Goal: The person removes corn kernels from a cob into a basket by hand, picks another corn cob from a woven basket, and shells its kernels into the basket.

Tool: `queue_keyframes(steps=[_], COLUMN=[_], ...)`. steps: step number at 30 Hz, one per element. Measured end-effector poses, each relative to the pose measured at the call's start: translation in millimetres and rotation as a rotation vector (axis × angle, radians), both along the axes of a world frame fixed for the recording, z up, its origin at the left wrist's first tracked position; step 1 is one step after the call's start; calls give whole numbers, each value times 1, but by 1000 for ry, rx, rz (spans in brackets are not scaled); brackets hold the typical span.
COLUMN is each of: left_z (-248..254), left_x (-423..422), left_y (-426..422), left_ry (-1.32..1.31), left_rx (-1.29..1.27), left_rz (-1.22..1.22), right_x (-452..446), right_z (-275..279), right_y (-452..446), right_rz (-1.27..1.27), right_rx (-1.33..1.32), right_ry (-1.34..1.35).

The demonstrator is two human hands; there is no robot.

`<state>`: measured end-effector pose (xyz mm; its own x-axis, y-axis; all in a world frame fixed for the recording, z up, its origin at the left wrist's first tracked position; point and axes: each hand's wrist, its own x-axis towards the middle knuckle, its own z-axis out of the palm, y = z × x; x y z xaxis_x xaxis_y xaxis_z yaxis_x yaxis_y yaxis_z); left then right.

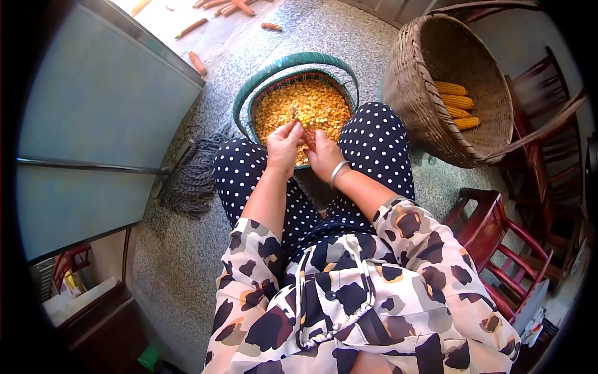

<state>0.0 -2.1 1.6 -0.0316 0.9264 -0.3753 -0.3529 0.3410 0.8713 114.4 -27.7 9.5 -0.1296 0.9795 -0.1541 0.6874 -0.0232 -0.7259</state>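
Note:
Over a green-rimmed basket [250,118] of loose yellow corn kernels [305,100], my two hands meet around a reddish, mostly bare corn cob [310,138]. My left hand [284,148] is closed, its thumb and fingers pinched at the cob's upper part. My right hand [326,158], with a silver bangle at the wrist, grips the cob's lower part. The fingers hide much of the cob, and I cannot tell how many kernels are on it. The basket stands between my knees, its green handle arched over the far side.
A big wicker basket [408,93] at the right, tilted toward me, holds several yellow corn ears [458,103]. Bare cobs [192,28] lie on the floor at upper left. A grey mop head [196,171] rests by the door panel [93,118]. A red wooden chair [489,224] stands at right.

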Motion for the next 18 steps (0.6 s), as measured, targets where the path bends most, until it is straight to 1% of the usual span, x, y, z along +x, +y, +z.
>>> queue_keyframes(steps=[1,3,5,7,9,10,14,16,18], left_z=[0,4,14,15,8,6,-1,4,7], left_x=[0,-1,-1,0,1,1,-1,1,2], left_y=[0,-1,-1,-2,-4,-4,-3,-2,-2], left_ry=[0,-137,-160,-184,162,162,65,36,-51], left_rx=[0,-29,-68,-106,-17,-17,26,44,0], left_rz=[-1,34,39,44,-25,-24,-35,-51,17], right_x=[0,0,0,-2,-3,-3,-1,-1,1], right_z=[2,0,-5,-8,-9,-9,-5,-1,-3], right_y=[0,0,-1,-3,-5,-5,-3,-1,1], right_rz=[-11,-12,-12,10,37,62,46,-8,-20], right_rx=[-8,3,15,82,60,38,20,-53,-14], right_ry=[5,17,29,-52,-54,-55,22,41,70])
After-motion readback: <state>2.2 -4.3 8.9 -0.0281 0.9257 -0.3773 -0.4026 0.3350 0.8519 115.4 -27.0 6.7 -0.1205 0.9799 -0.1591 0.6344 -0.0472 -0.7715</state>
